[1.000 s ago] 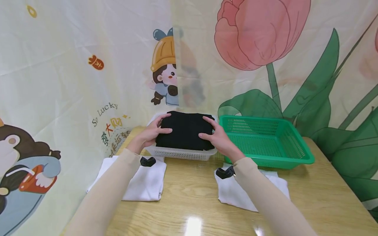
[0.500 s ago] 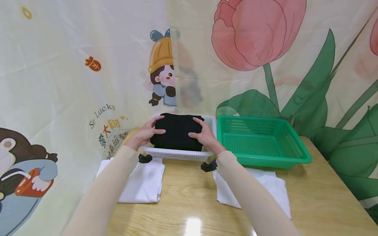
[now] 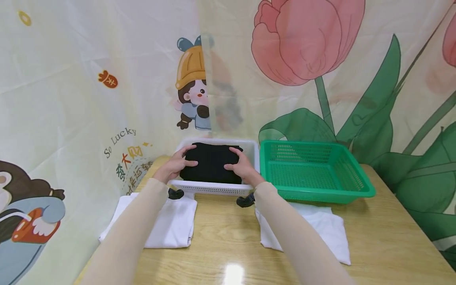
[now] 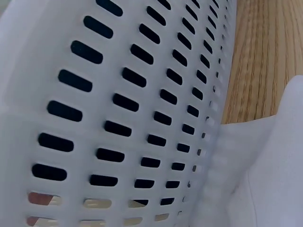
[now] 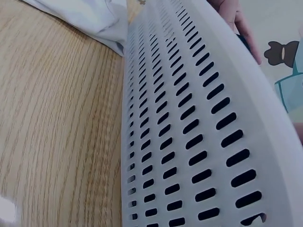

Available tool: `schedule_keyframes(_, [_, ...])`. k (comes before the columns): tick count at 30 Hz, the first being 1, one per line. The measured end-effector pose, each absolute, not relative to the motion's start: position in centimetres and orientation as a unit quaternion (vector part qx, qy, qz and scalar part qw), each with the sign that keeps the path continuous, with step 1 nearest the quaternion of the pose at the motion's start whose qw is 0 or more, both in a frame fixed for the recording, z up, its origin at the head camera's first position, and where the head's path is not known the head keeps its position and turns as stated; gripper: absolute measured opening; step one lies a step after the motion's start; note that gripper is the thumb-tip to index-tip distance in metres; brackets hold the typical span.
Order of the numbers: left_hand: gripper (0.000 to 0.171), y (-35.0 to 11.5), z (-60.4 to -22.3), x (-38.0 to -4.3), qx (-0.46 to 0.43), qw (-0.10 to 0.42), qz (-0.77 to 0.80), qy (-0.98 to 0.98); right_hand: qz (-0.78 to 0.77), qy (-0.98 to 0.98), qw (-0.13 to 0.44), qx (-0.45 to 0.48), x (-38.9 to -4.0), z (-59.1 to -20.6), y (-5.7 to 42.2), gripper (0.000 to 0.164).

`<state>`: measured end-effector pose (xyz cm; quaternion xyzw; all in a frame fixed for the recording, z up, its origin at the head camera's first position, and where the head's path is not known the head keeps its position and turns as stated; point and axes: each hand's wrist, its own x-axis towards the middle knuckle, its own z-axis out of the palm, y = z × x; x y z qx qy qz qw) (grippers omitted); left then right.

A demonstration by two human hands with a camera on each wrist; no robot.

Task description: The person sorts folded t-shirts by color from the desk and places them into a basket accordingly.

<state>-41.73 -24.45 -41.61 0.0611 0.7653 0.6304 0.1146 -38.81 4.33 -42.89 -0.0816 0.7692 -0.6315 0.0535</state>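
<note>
A folded black cloth [image 3: 211, 164] lies inside the white perforated basket [image 3: 213, 188] at the back of the table. My left hand [image 3: 172, 164] grips its left side, thumb on the near face and fingers over the edge. On the opposite side my right hand [image 3: 246, 166] grips the cloth in the same way. Both wrist views are mostly filled by the basket's slotted front wall [image 4: 156, 99]. Past the rim in the right wrist view, the left hand [image 5: 232, 16] shows in part, with dark cloth beside it.
A green perforated basket [image 3: 317, 194] stands directly right of the white one. Folded white cloths lie on the wooden table, one at the left [image 3: 171, 225] and one at the right [image 3: 320, 225], partly under the forearms. A printed curtain [image 3: 228, 59] hangs behind.
Both hands have lowered the black cloth into the white basket and shifted it left, so more of the basket's back and right rim shows. The head view has turned slightly right.
</note>
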Motion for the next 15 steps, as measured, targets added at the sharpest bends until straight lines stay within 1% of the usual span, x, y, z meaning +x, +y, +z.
schedule_keyframes(15, [0.082,-24.2,-43.3,-43.0,0.052,0.097,0.616,0.78,-0.61,0.787,0.053,-0.069,-39.3,-43.5,4.1,0.077])
